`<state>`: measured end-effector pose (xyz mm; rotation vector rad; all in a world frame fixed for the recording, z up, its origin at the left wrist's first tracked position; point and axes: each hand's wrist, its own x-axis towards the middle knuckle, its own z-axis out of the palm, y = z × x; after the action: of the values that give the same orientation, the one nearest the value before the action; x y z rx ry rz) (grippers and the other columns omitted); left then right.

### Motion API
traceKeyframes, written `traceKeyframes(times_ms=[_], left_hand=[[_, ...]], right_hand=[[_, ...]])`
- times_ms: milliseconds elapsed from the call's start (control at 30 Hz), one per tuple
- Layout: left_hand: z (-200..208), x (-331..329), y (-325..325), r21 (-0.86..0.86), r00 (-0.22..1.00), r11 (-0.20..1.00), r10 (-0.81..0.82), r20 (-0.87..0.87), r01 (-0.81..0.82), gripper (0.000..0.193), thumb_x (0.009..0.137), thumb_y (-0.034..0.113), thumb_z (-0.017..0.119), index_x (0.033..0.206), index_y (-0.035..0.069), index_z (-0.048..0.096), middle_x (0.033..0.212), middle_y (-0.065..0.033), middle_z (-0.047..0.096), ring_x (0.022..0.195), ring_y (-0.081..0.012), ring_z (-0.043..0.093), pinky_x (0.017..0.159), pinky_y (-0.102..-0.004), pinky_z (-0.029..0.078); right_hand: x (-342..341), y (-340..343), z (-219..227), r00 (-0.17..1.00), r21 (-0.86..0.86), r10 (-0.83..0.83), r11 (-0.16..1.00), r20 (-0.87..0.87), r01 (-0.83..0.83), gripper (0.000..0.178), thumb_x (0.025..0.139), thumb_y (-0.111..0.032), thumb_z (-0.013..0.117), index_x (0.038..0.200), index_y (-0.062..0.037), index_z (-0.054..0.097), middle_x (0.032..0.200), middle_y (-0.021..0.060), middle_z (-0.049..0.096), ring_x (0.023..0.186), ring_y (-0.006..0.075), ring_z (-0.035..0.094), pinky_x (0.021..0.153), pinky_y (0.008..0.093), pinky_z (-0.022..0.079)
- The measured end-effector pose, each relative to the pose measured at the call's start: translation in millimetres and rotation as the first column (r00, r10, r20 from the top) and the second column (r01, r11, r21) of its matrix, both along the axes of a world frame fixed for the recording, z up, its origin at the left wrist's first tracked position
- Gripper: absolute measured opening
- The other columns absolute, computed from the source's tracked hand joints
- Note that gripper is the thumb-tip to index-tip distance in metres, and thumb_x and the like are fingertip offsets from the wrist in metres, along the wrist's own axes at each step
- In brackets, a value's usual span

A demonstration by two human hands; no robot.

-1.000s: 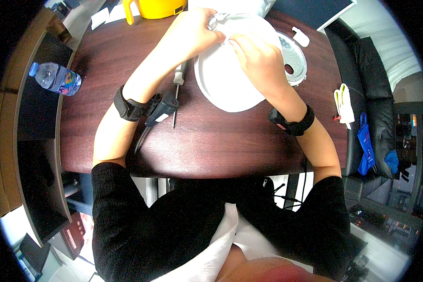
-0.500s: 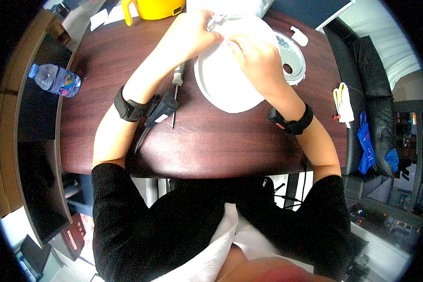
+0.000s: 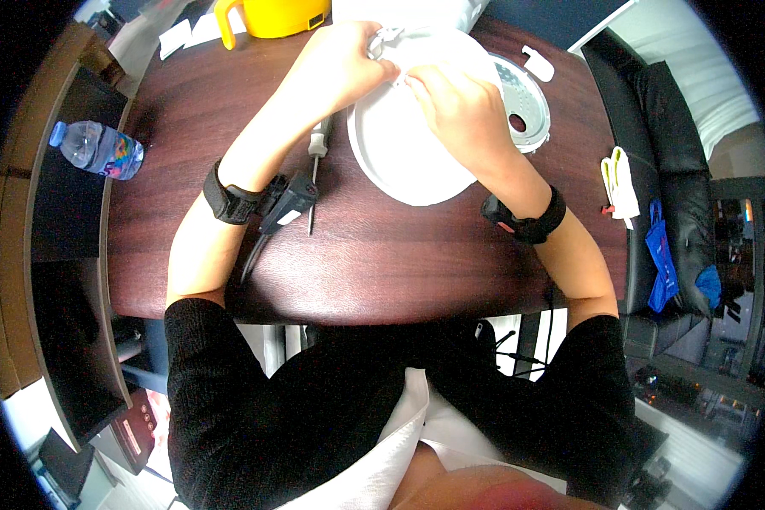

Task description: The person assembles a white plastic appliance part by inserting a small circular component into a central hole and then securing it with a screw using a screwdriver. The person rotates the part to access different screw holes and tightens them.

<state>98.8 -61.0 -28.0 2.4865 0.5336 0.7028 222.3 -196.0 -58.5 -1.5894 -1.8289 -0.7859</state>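
A round white appliance lid lies on the dark wooden table. My left hand pinches a small grey hinge part at the lid's far edge. My right hand rests on top of the lid, fingers curled at the same far edge beside the left hand. Just left of the lid lies a screwdriver with a pale handle, untouched. Both wrists wear black bands.
A perforated white inner plate sits right of the lid. A yellow jug stands at the far edge. A water bottle lies on the left shelf. A black chair with a white item stands to the right.
Both hands stay at the lid's far edge, with only slight finger shifts. The lid and screwdriver have not moved.
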Motion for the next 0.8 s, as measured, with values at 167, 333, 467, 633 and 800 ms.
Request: traceKeyframes(times_ms=[167,333,467,633,800], left_hand=[[-2.2,0.3,1.2,0.017,1.0,1.0,0.002,0.015,-0.003,0.04,0.072,0.021,0.069,0.105,-0.001,0.063,0.083,-0.0172,0.067,0.075,-0.023,0.067,0.071,-0.032,0.051],[0.0,-0.3,-0.9,0.041,1.0,0.999,0.005,0.008,-0.006,0.041,0.072,0.022,0.069,0.105,-0.001,0.063,0.084,-0.0181,0.067,0.077,-0.0241,0.067,0.072,-0.0327,0.051],[-1.7,0.6,2.9,0.043,1.0,0.999,-0.005,0.004,0.005,0.041,0.072,0.022,0.069,0.106,-0.001,0.063,0.084,-0.0184,0.067,0.077,-0.0243,0.067,0.072,-0.033,0.052],[-3.1,0.7,3.8,0.038,1.0,0.999,0.006,0.013,-0.006,0.041,0.072,0.023,0.07,0.105,-0.001,0.063,0.084,-0.0181,0.067,0.077,-0.0247,0.067,0.072,-0.033,0.052],[-1.0,0.6,4.4,0.019,1.0,1.0,-0.01,-0.01,0.01,0.042,0.072,0.023,0.07,0.105,-0.002,0.063,0.084,-0.0179,0.067,0.076,-0.0248,0.067,0.072,-0.0328,0.052]], right_hand=[[-5.4,-1.9,7.0,0.999,-0.036,-0.032,0.999,-0.002,0.032,0.009,0.078,-0.012,0.066,0.082,-0.0061,0.06,0.074,0.0072,0.061,0.063,0.0242,0.061,0.057,0.0328,0.048],[-1.9,3.6,8.6,0.995,-0.011,-0.034,0.999,0.096,0.035,0.01,0.078,-0.014,0.061,0.075,-0.0061,0.055,0.068,0.0062,0.056,0.059,0.022,0.06,0.052,0.034,0.048],[1.6,7.8,6.3,0.995,-0.017,-0.017,1.0,0.099,0.019,0.01,0.079,-0.015,0.062,0.078,-0.0067,0.057,0.069,0.0061,0.056,0.058,0.0225,0.06,0.052,0.0339,0.048],[11.6,9.5,6.4,0.992,-0.078,0.03,0.997,0.122,-0.021,0.013,0.081,-0.02,0.062,0.081,-0.0074,0.059,0.07,0.0068,0.056,0.057,0.023,0.059,0.052,0.0339,0.049],[12.7,10.9,6.6,0.995,-0.094,0.064,0.994,0.071,-0.057,0.014,0.081,-0.02,0.062,0.082,-0.0064,0.059,0.071,0.0078,0.057,0.059,0.025,0.06,0.053,0.0348,0.05]])
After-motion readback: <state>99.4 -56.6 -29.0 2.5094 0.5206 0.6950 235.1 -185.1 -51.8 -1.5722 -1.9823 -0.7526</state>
